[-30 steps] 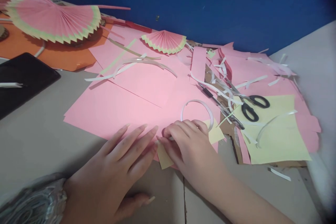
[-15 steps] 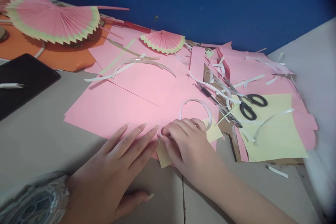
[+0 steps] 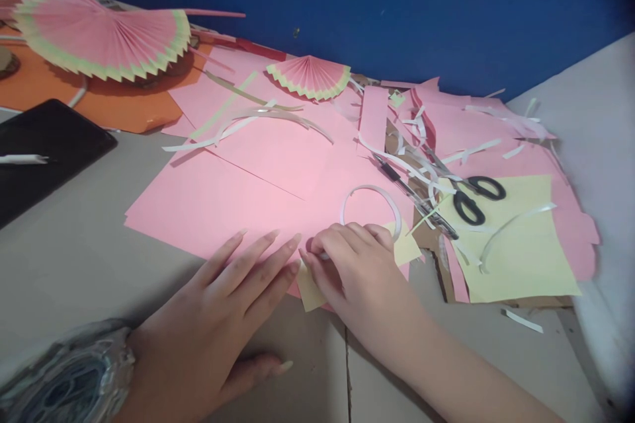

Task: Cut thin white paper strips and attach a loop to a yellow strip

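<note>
My left hand (image 3: 233, 304) lies with its fingers spread on the near edge of the large pink paper (image 3: 223, 192). Beside it my right hand (image 3: 354, 264) is closed in a pinch near the left index fingertip. A white paper strip (image 3: 377, 190) curls up in a loop behind the right knuckles, and a bit of white shows between the pinching fingers. Under and around the right hand is a pale yellow paper piece (image 3: 310, 291), mostly covered by the hand.
Black-handled scissors (image 3: 469, 206) and a pen (image 3: 417, 195) lie to the right among white strips, by a yellow sheet (image 3: 526, 244). Two pleated fans, one large (image 3: 109, 33) and one small (image 3: 310, 78), stand behind. A black tablet-like object (image 3: 54, 152) is at left.
The fingers of my right hand have shifted slightly, and a bit of white now shows in the pinch. My left hand stays almost where it was.
</note>
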Action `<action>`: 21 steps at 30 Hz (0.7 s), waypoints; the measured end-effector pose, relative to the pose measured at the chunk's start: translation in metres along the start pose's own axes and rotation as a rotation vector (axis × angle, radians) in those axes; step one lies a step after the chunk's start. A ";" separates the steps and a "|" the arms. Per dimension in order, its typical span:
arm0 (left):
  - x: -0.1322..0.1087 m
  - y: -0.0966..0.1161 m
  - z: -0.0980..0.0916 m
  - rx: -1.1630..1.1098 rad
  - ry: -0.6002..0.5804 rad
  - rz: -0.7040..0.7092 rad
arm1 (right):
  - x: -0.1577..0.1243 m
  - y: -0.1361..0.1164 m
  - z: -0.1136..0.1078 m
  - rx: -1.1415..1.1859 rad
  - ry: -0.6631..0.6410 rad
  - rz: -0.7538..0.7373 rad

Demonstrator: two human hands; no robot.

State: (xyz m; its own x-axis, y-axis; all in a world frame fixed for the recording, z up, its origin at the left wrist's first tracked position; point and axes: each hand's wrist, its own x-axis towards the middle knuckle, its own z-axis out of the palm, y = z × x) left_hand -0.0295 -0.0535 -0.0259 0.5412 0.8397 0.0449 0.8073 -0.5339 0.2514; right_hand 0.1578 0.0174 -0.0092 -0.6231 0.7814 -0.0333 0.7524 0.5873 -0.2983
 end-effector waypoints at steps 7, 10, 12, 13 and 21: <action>0.000 -0.001 0.000 0.009 -0.020 0.010 | -0.001 -0.001 0.001 -0.055 0.054 0.001; -0.001 0.000 0.000 -0.003 -0.020 0.006 | -0.002 -0.002 0.001 -0.073 0.078 -0.003; 0.000 0.000 0.000 -0.005 -0.015 -0.004 | -0.003 -0.003 0.001 -0.089 0.090 -0.016; 0.000 0.000 0.000 -0.004 -0.012 -0.002 | -0.004 -0.003 0.000 -0.096 0.094 -0.021; 0.000 -0.003 -0.001 0.025 0.025 0.029 | -0.003 -0.004 0.003 -0.237 0.207 -0.016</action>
State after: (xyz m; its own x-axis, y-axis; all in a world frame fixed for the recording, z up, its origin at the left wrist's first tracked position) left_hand -0.0320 -0.0523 -0.0261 0.5587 0.8259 0.0759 0.7972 -0.5600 0.2254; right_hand 0.1560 0.0117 -0.0106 -0.5971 0.7835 0.1719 0.7866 0.6139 -0.0658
